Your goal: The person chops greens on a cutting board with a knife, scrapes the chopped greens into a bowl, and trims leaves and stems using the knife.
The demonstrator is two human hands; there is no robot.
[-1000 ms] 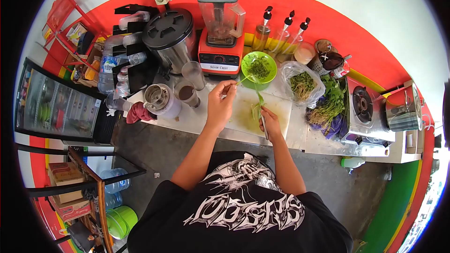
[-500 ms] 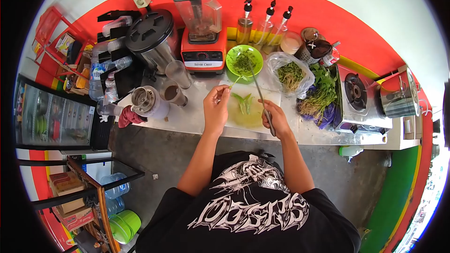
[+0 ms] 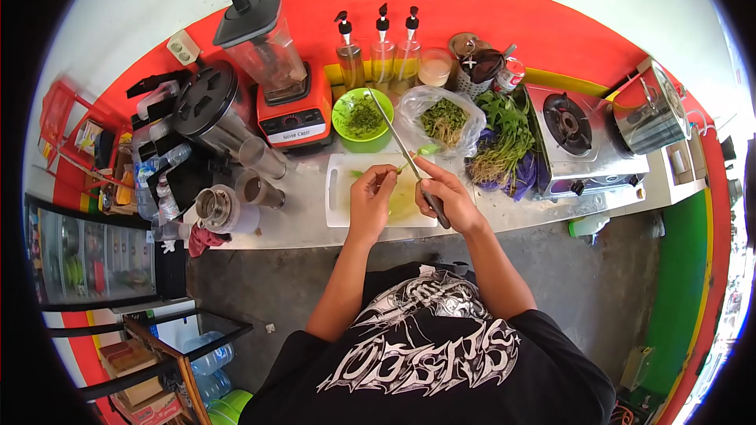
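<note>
My right hand is closed around the handle of a long knife, whose blade points up and away, with its tip by the green bowl. Chopped greens lie inside that bowl. My left hand pinches a thin green sprig close to the blade. The fingertips of both hands nearly meet at the sprig. Under them is a white cutting board with a wet green stain, partly hidden by my hands.
Right of the bowl sit a plastic bag of stems and a bunch of leafy greens, beside a gas stove. A red blender, pump bottles and plastic cups stand behind and left.
My hands have come together, the right moving toward the left with the knife. The sprig is now beside the blade, and the camera view has shifted.
</note>
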